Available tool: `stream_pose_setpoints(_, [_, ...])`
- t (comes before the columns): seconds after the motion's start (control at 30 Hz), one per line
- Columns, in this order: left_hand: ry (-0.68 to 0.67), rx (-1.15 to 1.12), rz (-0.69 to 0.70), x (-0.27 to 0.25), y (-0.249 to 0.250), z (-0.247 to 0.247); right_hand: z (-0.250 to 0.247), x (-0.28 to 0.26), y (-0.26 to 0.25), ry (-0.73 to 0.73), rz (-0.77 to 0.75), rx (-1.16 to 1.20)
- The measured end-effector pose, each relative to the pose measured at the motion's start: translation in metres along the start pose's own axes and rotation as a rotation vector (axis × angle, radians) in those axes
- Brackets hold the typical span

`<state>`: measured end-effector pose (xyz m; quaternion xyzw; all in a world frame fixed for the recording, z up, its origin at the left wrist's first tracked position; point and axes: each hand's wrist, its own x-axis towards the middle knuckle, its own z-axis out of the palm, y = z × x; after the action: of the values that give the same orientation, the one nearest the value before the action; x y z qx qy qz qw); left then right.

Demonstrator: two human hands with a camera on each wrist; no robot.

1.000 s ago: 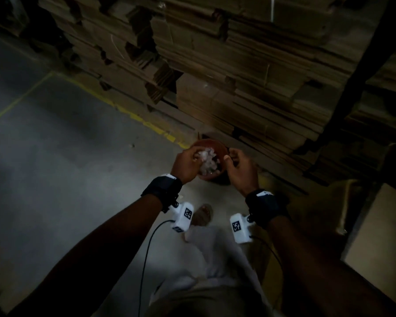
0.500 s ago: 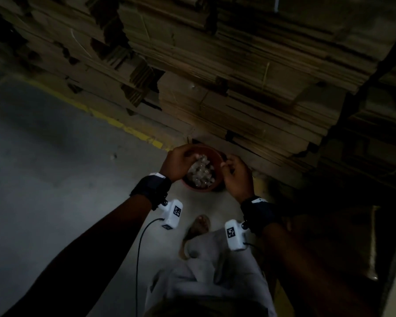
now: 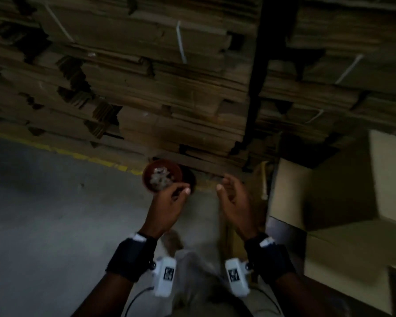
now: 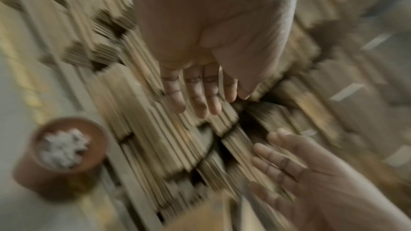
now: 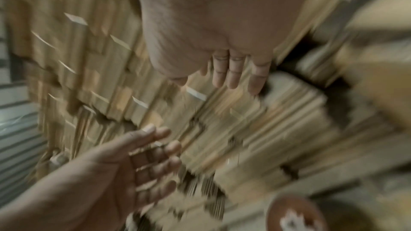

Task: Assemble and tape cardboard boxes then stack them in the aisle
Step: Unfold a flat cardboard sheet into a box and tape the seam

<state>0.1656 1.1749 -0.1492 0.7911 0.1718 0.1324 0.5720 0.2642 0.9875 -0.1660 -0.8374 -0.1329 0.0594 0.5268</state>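
Note:
Tall stacks of flattened cardboard boxes (image 3: 181, 99) fill the far side. At their foot on the floor stands a brown round tub (image 3: 162, 177) with pale crumpled bits inside. My left hand (image 3: 181, 191) hovers just near of the tub, fingers loose and holding nothing. My right hand (image 3: 224, 186) hangs to the tub's right, palm turned inward, also empty. The blurred left wrist view shows straight left fingers (image 4: 200, 101), the tub (image 4: 66, 147) and the right hand (image 4: 300, 168). The right wrist view shows straight right fingers (image 5: 235, 75).
An assembled open cardboard box (image 3: 329, 191) stands at the right, close to my right hand. A yellow floor line (image 3: 78, 154) runs along the stacks. Grey concrete floor (image 3: 55, 225) spreads to the left. A dark upright post (image 3: 254, 76) splits the stacks.
Both hands were at the tub's rim, fingers curled over it. They have come off it, drawn back toward me and opened. The view has swung right, showing the assembled box.

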Motion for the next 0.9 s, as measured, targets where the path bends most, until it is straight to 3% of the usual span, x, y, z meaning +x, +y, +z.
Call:
stream_pose_setpoints(0.2, [-0.178, -0.105, 0.057, -0.063, 0.059, 0.075, -0.129, -0.095, -0.02, 0.223, -0.121, -0.133])
stream_pose_setpoints(0.53, [-0.473, -0.06, 0.306, -0.095, 0.149, 0.195, -0.283, -0.16, 0.009, 0.528, -0.033, -0.27])
stream_pose_setpoints(0.73, [-0.437, 0.094, 0.472, -0.098, 0.198, 0.259, -0.372, -0.157, 0.026, 0.631, -0.124, -0.473])
stream_pose_setpoints(0.9, [-0.319, 0.223, 0.59, -0.083, 0.233, 0.32, -0.44, -0.12, 0.06, 0.539, -0.196, -0.567])
